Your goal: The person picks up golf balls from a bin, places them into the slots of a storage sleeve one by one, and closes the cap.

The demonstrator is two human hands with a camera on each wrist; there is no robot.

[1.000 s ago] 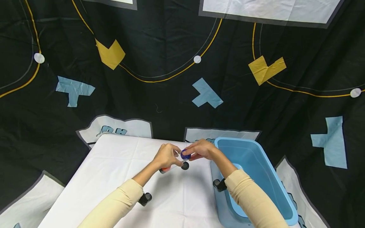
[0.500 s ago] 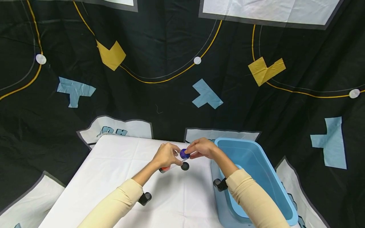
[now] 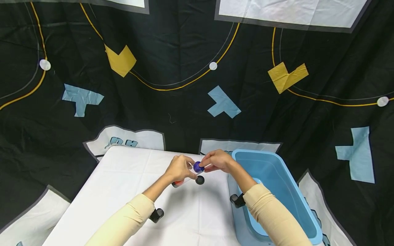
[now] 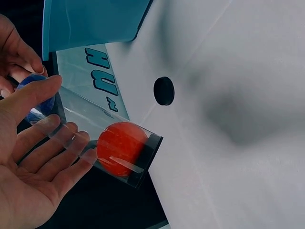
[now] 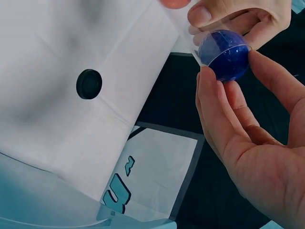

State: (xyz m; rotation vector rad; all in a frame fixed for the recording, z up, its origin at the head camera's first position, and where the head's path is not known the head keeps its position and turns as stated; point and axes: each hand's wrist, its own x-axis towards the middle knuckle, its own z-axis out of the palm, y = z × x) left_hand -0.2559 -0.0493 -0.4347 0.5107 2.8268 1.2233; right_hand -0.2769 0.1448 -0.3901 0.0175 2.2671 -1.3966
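My left hand (image 3: 179, 168) grips a clear plastic tube (image 4: 88, 110), tilted above the white table. An orange-red ball (image 4: 123, 149) sits inside at the tube's lower end, against a black end cap (image 4: 148, 162). At the other end, a blue ball (image 5: 225, 55) lies partly within the tube's open mouth. Thumb and fingertips of my right hand (image 3: 218, 160) pinch that ball at the rim. A loose round black cap (image 3: 200, 180) lies flat on the table just below the hands.
A light blue plastic tub (image 3: 278, 191) stands at the table's right side, under the right forearm. The white-covered table (image 3: 181, 218) extends left and toward me. Behind it hangs a black cloth (image 3: 172, 112) with tape patches.
The blue ball has shifted slightly left, toward the left hand, and the right fingers have changed their place on it. The left hand and the loose cap stay nearly still.
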